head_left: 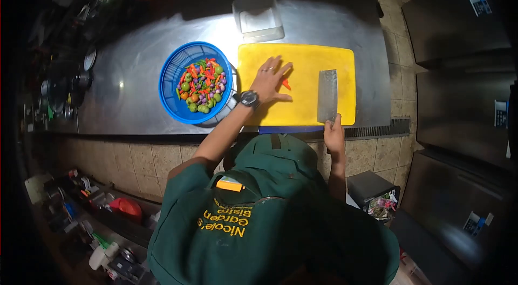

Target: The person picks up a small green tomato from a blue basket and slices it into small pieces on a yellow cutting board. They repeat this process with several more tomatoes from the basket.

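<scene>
A yellow cutting board (302, 107) lies on the steel table. Over its left half my left hand (268, 81) is open, fingers spread, with a watch on the wrist. A small orange-red chili pepper (286, 84) rests on the board beside those fingers. At the board's right side my right hand (334, 134) is closed around the handle of a cleaver (327, 93), whose broad blade points away from me over the board. Left of the board stands a blue plastic basket (164, 96) holding red and green chilies, small purple shallots and green and orange tomatoes.
A clear rectangular container (278, 30) stands behind the board on the steel table (135, 80). To my right are dark cabinets (453, 101) and, lower down, a dark bin (372, 183) with scraps. Cluttered shelves (108, 209) lie at the lower left.
</scene>
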Available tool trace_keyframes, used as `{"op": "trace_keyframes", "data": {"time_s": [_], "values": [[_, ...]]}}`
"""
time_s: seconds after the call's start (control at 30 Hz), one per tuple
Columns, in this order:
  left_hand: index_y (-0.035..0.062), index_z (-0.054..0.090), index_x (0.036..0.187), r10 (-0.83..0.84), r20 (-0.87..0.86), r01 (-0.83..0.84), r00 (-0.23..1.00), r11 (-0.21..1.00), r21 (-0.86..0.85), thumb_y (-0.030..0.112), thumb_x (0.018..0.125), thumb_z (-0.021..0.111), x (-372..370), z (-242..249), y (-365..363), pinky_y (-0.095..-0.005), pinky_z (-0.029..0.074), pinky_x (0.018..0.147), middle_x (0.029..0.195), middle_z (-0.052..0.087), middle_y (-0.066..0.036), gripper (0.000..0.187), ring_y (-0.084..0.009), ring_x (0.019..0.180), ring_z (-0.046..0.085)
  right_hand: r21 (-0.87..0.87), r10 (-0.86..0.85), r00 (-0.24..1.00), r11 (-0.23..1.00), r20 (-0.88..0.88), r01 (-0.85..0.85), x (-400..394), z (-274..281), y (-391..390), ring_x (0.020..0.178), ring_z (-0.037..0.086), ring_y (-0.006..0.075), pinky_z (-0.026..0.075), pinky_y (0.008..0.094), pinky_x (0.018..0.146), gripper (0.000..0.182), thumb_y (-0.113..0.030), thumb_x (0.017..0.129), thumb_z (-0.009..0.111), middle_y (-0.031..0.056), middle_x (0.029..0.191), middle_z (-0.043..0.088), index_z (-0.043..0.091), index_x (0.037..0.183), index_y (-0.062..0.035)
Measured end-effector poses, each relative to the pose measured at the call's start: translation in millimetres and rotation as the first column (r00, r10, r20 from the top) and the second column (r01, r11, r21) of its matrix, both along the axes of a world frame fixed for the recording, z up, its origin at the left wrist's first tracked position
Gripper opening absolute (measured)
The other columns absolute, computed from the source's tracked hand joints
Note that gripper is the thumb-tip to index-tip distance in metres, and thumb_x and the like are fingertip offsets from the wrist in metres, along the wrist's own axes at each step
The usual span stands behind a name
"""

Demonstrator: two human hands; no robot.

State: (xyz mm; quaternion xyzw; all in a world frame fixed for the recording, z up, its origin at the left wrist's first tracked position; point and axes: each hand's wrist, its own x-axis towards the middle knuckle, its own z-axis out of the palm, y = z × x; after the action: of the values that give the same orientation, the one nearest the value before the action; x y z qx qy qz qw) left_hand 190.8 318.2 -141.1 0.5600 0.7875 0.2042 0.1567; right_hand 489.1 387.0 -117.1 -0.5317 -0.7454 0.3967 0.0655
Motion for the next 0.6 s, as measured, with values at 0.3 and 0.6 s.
{"op": "trace_keyframes", "data": {"time_s": [0.3,0.6], "values": [[0.0116,0.069,0.104,-0.085,-0.077,0.109,0.993,0.906,0.409,0.027,0.090,0.072,16.2,-49.0,-5.8,-0.0424,0.049,0.093,0.108,0.068,-0.007,0.022,-0.0283,0.106,0.063,-0.028,-0.005,0.999,1.000,0.051,0.006,2.4,-14.0,0.6,0.125,0.057,0.0538,0.047,0.0512,0.102,0.060,-0.027,0.106,0.049,0.0390,0.132,0.059,0.032,0.153,0.0057],[0.0129,0.067,0.054,0.001,-0.063,0.024,0.998,0.916,0.401,0.037,0.093,0.069,18.6,-42.6,-18.7,-0.0416,0.051,0.054,0.059,0.065,-0.006,0.046,-0.0253,0.059,0.067,-0.060,-0.054,0.994,0.996,0.093,0.059,-8.9,8.6,-6.9,0.129,0.055,0.0515,0.044,0.0482,0.105,0.051,-0.024,0.105,0.050,0.0363,0.136,0.057,0.039,0.146,0.0044]]}}
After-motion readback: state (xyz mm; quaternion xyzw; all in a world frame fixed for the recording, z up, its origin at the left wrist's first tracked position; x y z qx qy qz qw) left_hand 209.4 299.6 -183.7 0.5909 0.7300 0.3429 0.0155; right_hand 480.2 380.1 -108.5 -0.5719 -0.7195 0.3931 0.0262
